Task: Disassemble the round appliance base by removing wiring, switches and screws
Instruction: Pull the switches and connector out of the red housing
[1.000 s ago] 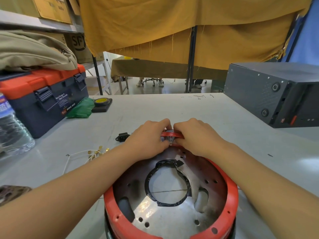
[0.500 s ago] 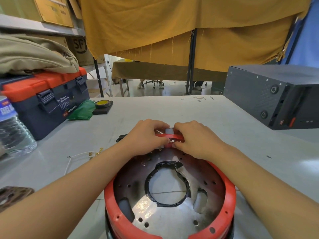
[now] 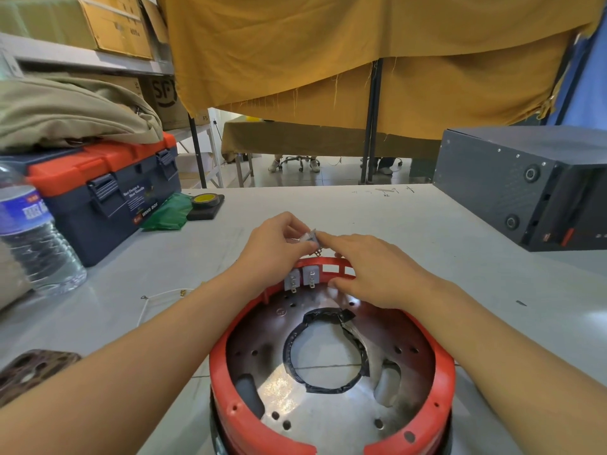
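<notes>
Round appliance base (image 3: 331, 431) sits at the near edge of the grey surface (image 3: 410, 224), open side up: red plastic rim around a shiny metal plate with a central hole edged in black tape. The rim has a gap at its near side.

At the far wall of the rim, two small grey switches (image 3: 301, 278) remain seated side by side, metal terminals pointing down into the base. Empty rectangular slots run along the rim to their right.

Right hand (image 3: 377, 270) lies over the far rim, fingers spread flat, thumb against the inner wall; it grips nothing. Left hand (image 3: 279, 251) is just above the rim, fingers pinched narrow on a third grey switch (image 3: 311, 239), lifted clear of the slots; the right index tip touches it.

Left of the base: a loose white wire (image 3: 154, 298) with a metal terminal, and a brown perforated plate (image 3: 29, 372). Farther left, a water bottle (image 3: 33, 238) and a navy and orange toolbox (image 3: 108, 192). Far right, a dark grey metal case (image 3: 525, 188).
</notes>
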`<state>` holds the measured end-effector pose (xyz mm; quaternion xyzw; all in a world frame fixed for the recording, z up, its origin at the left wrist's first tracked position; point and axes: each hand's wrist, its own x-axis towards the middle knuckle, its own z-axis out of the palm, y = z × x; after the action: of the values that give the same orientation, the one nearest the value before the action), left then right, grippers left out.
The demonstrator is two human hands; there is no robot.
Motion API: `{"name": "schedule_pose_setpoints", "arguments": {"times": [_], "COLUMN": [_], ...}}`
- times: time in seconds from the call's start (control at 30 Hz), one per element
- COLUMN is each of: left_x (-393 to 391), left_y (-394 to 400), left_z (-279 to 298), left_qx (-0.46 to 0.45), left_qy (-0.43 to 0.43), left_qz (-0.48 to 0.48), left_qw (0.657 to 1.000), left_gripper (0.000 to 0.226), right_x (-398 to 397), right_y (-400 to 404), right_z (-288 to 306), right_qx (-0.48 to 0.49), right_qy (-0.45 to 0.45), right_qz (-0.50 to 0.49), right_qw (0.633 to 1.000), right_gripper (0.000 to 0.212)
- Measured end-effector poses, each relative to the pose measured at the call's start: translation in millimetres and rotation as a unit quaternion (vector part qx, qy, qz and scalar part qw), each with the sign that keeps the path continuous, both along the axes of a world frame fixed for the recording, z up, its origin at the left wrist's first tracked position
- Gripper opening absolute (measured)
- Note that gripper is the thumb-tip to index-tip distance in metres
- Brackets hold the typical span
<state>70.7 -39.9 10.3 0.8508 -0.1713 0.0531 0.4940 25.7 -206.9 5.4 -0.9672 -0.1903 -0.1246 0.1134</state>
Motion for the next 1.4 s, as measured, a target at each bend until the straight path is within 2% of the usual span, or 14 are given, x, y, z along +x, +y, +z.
{"name": "schedule_pose_setpoints", "arguments": {"times": [0.1,0.23,0.37,0.43,0.53,0.67,0.83,1.07,1.4], "left_x": [-1.6,-2.4,-1.0,3.6,16.2,33.7,47.8,57.0,60.6], "left_y": [0.7,1.6,5.9,12.0,29.6,50.9,46.4,40.4,60.3], "left_z": [1.1,2.7,5.6,9.1,14.9,14.9,2.8,-30.3,-39.7], "left_qx": [-0.004,-0.026,-0.092,-0.094,-0.049,0.071,0.186,0.248,0.262], "left_qy": [0.001,-0.013,0.018,0.023,0.022,0.007,-0.028,-0.045,-0.064], "left_qz": [-0.003,0.002,-0.010,-0.017,-0.002,0.013,-0.044,-0.080,-0.050], "left_qw": [1.000,1.000,0.996,0.995,0.999,0.997,0.981,0.964,0.962], "left_gripper": [0.014,0.013,0.015,0.021,0.025,0.026,0.042,0.031,0.042], "right_x": [0.3,-1.1,-0.4,0.4,1.0,0.2,0.0,-1.2,-2.2], "right_y": [1.0,1.1,0.6,1.3,1.2,1.2,1.1,2.0,2.5], "right_z": [0.3,0.3,-0.7,-0.5,-0.6,-0.2,-0.9,-0.2,0.8], "right_qx": [-0.010,-0.017,-0.044,-0.047,-0.042,-0.042,-0.047,-0.051,-0.052], "right_qy": [0.008,0.002,0.019,0.021,0.025,0.027,0.030,0.033,0.042], "right_qz": [-0.007,-0.018,-0.034,-0.031,-0.031,-0.032,-0.038,-0.040,-0.036], "right_qw": [1.000,1.000,0.998,0.998,0.998,0.998,0.998,0.997,0.997], "right_gripper": [0.072,0.065,0.042,0.030,0.026,0.028,0.028,0.027,0.026]}}
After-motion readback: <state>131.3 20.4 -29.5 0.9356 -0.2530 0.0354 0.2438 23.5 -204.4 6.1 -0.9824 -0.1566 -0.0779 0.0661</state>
